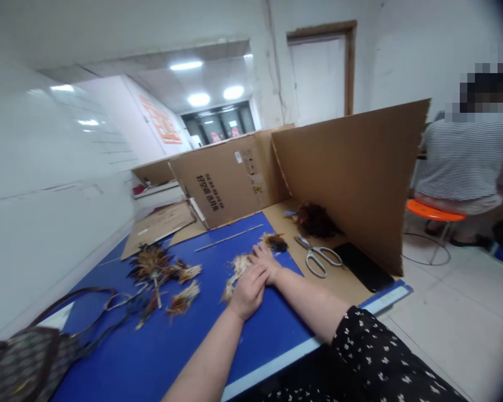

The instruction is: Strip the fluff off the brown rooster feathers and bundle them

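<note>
Okay, you've got both hands tog. over the blue table (151,365), mid-table, right at the pale feathers (240,264). Your L hand (247,292) is bent at the fingers, its tips lapping onto your R hand (268,266); can't tell if it's pinching anything, the grip's hidden. Your R hand lies low, fingers reaching fwd over the feathers' edge, slightly parted; can't tell what's under the palm. Pale tufts poke out to the L of both hands, flat on the blue.

Just past your R fingertips, a dark-tipped feather clump (276,242). Farther fwd, a thin rod (228,238) lies at a slant, apart from your hands.

Over on your L: a big dark feather fan (150,263), w/ a tan-and-white tuft (189,272) beside it and a rusty tuft (183,300) nearer you. Bag (29,357) in the near L corner, straps trailing onto the table.

R side, on the cardboard sheet (276,215): scissors (318,258), handles twd you, phone (362,267) next to 'em, dark brown bundle (315,219) behind, near the cardboard wall (352,167). Beyond that, far R, a person (465,159) in a striped top sits on an orange stool (436,210).
</note>
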The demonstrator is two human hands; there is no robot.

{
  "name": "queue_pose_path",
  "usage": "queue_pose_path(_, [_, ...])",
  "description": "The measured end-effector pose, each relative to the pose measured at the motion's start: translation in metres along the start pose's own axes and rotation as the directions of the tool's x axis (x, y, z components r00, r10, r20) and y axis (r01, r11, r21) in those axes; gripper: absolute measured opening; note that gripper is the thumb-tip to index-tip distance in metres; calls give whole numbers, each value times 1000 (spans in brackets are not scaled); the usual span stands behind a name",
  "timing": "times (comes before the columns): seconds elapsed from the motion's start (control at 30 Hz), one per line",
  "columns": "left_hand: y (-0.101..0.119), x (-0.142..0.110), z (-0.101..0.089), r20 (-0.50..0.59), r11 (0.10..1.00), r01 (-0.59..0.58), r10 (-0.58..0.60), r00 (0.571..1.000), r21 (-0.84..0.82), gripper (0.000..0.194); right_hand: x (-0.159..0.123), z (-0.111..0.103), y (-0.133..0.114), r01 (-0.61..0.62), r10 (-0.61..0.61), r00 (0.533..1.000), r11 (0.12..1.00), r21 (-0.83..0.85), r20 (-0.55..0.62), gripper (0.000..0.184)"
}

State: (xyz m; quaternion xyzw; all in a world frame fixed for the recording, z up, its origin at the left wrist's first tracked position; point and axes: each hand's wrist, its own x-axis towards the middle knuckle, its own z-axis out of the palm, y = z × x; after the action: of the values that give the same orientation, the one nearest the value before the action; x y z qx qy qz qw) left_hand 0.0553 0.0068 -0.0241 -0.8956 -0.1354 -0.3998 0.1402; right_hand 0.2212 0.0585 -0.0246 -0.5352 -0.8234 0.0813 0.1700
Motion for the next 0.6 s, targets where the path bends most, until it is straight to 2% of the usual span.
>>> queue_pose_path(0.3, [0, 5, 4, -67, 999, -6, 4, 998, -33, 44, 6, 2, 3, -41, 42, 999, 997, -67, 13, 56])
queue_pose_path(0.53, [-7, 3, 14, 121, 996, 74, -79, 990, 46, 38, 13, 8, 15, -31, 29, 999, 991, -128, -17, 60])
queue_pose_path(0.6, [-9, 5, 16, 120, 997, 57, -63, 991, 52, 39, 15, 11, 18, -32, 26, 999, 988, -152, -39, 59])
